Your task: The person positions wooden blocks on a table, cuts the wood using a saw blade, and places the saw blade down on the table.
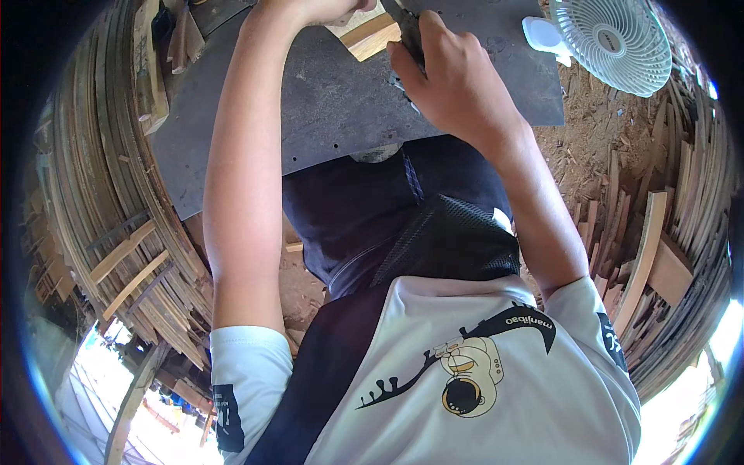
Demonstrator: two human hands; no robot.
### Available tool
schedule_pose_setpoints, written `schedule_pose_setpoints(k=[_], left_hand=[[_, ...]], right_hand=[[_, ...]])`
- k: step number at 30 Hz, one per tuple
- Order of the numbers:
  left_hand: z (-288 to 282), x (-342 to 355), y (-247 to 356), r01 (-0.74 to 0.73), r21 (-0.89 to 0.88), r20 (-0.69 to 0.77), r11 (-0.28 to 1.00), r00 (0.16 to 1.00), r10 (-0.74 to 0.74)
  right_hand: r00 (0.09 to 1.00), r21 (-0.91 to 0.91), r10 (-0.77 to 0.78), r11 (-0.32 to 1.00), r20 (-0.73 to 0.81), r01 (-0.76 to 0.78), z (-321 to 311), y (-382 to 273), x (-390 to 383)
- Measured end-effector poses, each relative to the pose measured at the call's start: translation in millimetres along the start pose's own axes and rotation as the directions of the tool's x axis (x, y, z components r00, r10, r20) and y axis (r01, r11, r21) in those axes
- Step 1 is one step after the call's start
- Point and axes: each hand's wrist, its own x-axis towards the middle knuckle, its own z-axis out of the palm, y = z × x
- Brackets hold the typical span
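My right hand (457, 81) is closed round a dark, narrow hand tool (411, 37), its forefinger lying along it. The tool's far end reaches the top edge of the view, so its exact kind does not show. Beside it, a pale wooden piece (372, 35) lies on the dark grey work board (333, 101). At the top edge, my left hand (329, 9) is near the far side of this wood with its fingers curled. The picture's edge cuts that hand off, and what it grips is hidden.
A white fan (608, 43) stands at the board's right. Stacked wooden strips (116, 147) line the left, and more timber (651, 240) leans at the right. Wood shavings cover the ground (585, 155). The board's near edge hangs over my dark-clothed lap (349, 209).
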Motion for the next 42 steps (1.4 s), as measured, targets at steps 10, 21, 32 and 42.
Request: schedule_pose_setpoints(k=[10, 21, 32, 42], left_hand=[[26, -11, -9, 0.060, -0.026, -0.049, 0.998, 0.997, -0.061], [15, -6, 4, 0.091, -0.139, 0.017, 0.986, 0.996, -0.090], [21, -4, -1, 0.059, -0.117, -0.023, 0.991, 0.998, -0.062], [29, -2, -6, 0.015, -0.111, -0.107, 0.994, 0.994, -0.027]], right_hand=[[0.991, -0.068, 0.135, 0.988, -0.021, -0.136, 25, 8, -18], [0.989, -0.052, 0.136, 0.989, -0.052, -0.138, 15, 5, -17], [0.988, -0.043, 0.154, 0.987, -0.026, -0.155, 10, 4, -18], [0.991, -0.057, 0.113, 0.991, -0.073, -0.117, 15, 8, -20]])
